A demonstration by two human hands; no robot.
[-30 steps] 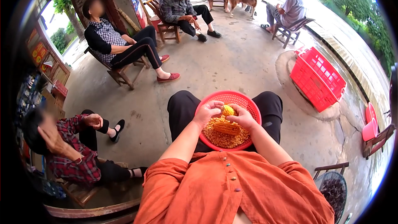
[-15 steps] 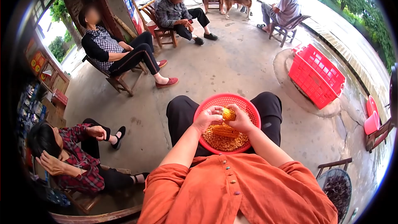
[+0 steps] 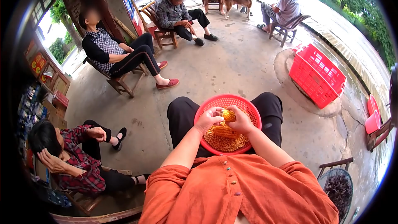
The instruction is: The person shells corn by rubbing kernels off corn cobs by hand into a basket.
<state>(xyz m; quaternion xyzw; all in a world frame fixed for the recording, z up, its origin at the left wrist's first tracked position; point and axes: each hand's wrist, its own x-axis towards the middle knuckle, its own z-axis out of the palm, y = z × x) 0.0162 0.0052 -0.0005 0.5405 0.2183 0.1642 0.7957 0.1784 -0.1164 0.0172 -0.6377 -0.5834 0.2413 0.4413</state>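
Between my two hands is a yellow ear of corn (image 3: 228,115), held over a red plastic colander (image 3: 200,110) on my lap. My left hand (image 3: 210,118) grips the ear from the left, fingers curled. From the other side, my right hand (image 3: 241,121) is closed around it. Below them a second corn cob (image 3: 225,132) lies on a bed of loose corn kernels (image 3: 228,144) inside the colander. My fingers hide part of the held ear.
A red crate (image 3: 317,74) stands on the concrete floor at right. Several seated people are around, the nearest in a plaid shirt (image 3: 85,155) at lower left. A dog (image 3: 237,2) stands at the back. A pink bucket (image 3: 372,122) is at far right.
My hands stay on the ear with only slight finger movement. The view has shifted very slightly. At lower left, the plaid-shirted person's head and raised hand have turned a little.
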